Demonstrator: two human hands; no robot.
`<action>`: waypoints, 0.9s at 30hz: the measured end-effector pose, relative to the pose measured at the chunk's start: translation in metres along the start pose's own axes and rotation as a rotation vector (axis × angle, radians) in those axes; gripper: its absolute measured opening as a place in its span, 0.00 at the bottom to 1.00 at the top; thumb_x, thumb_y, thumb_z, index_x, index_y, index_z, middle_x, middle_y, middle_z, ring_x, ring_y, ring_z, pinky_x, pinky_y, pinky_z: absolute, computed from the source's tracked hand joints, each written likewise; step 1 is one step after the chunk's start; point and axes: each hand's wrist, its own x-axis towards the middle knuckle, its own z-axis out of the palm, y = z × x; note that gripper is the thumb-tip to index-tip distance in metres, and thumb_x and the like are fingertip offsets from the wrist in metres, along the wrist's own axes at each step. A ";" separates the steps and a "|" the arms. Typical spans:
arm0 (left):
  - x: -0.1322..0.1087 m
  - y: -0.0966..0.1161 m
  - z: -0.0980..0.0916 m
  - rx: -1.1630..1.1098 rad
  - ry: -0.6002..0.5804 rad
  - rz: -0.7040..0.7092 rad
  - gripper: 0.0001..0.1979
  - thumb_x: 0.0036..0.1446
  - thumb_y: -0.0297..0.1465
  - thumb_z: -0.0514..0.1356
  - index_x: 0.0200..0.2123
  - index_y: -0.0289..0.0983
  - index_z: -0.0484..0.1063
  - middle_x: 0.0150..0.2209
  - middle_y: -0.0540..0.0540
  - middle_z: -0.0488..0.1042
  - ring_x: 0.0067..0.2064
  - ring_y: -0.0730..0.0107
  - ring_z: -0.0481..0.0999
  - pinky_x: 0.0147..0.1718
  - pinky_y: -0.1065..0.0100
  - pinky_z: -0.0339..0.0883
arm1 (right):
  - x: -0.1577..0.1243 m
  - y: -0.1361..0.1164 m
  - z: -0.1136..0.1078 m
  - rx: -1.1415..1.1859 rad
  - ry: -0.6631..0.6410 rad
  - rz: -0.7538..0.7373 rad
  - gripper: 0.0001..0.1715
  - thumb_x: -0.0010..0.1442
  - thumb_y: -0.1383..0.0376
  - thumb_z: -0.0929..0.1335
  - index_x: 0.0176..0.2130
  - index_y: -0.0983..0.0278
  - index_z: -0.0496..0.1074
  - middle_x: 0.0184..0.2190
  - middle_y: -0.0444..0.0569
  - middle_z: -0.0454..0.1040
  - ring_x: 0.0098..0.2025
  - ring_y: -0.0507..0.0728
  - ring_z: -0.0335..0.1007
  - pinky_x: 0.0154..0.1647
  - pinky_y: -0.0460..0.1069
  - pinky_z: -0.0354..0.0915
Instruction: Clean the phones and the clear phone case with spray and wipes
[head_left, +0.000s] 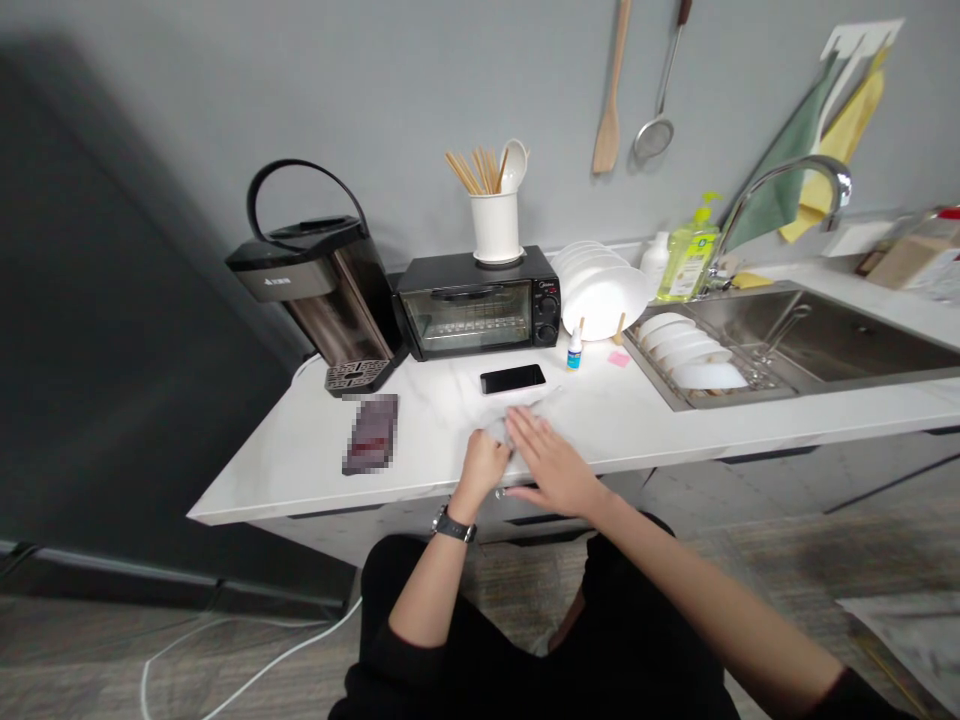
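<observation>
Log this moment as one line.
left hand: grips crumpled sheet | right hand: flat on sheet | phone: behind, on counter

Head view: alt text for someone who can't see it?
The left hand, curled, and the right hand, flat, rest on a white cloth at the front edge of the counter. Behind lie a black phone, a toaster oven and a water boiler, with a sink to the right.

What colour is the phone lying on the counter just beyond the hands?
The phone is black; the head view shows it best.
</observation>
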 end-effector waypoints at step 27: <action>-0.004 -0.001 0.001 -0.059 0.004 0.011 0.13 0.64 0.27 0.57 0.47 0.34 0.80 0.48 0.40 0.83 0.50 0.58 0.82 0.54 0.63 0.72 | 0.016 0.005 -0.002 0.097 -0.039 -0.054 0.54 0.72 0.40 0.59 0.77 0.70 0.38 0.75 0.65 0.52 0.78 0.67 0.43 0.75 0.69 0.47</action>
